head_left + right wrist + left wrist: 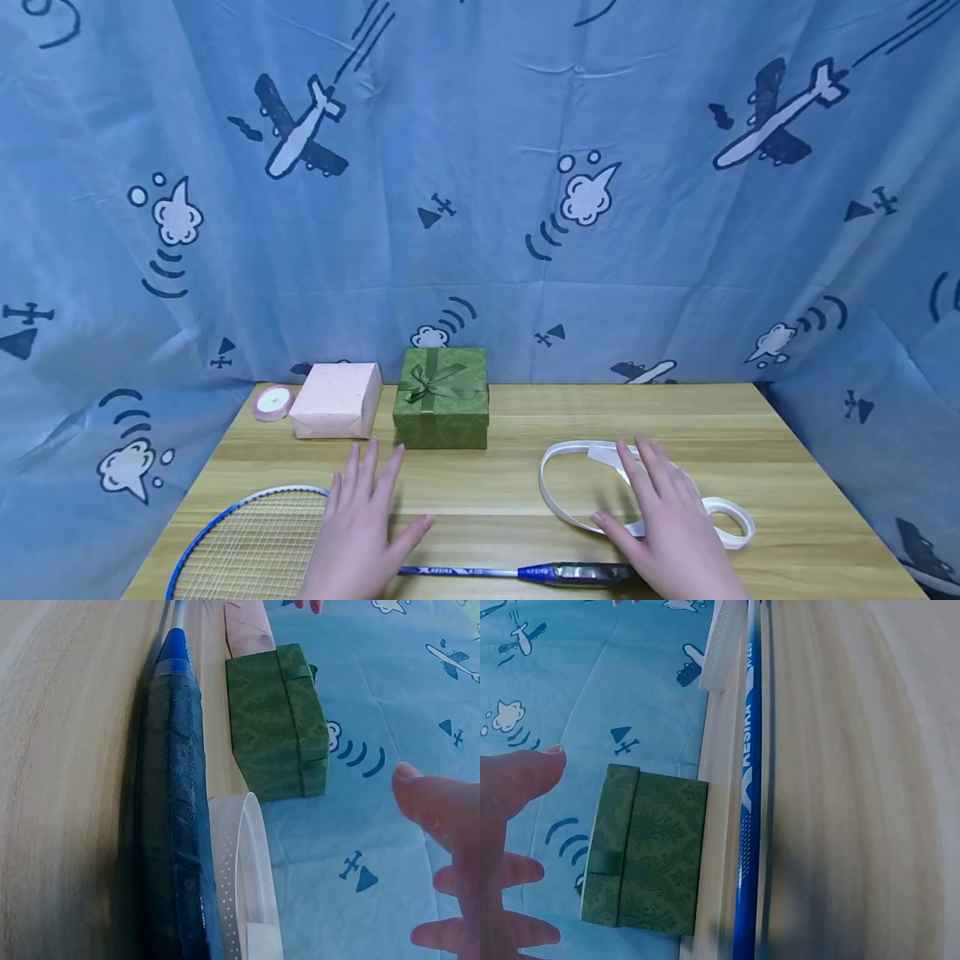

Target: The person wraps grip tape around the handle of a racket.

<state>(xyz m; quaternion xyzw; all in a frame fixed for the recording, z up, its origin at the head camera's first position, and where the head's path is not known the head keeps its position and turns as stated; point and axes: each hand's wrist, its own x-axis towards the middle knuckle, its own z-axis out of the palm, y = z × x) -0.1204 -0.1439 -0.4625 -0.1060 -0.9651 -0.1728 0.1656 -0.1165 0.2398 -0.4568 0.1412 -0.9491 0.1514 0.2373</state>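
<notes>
A blue badminton racket lies across the front of the table, its strung head at left and its black-wrapped handle at right. Above its shaft, fingers spread, is my left hand, holding nothing. My right hand, also spread and holding nothing, is over the handle's end and partly hides a looped white perforated strap. Behind the racket stands a green gift box with a ribbon bow on its lid. Both wrist views show the hands' fingers away from the box.
Left of the green box sits a pink wrapped box, with a small pink-rimmed ribbon spool beside it. A blue curtain printed with airplanes hangs around the back and sides of the wooden table.
</notes>
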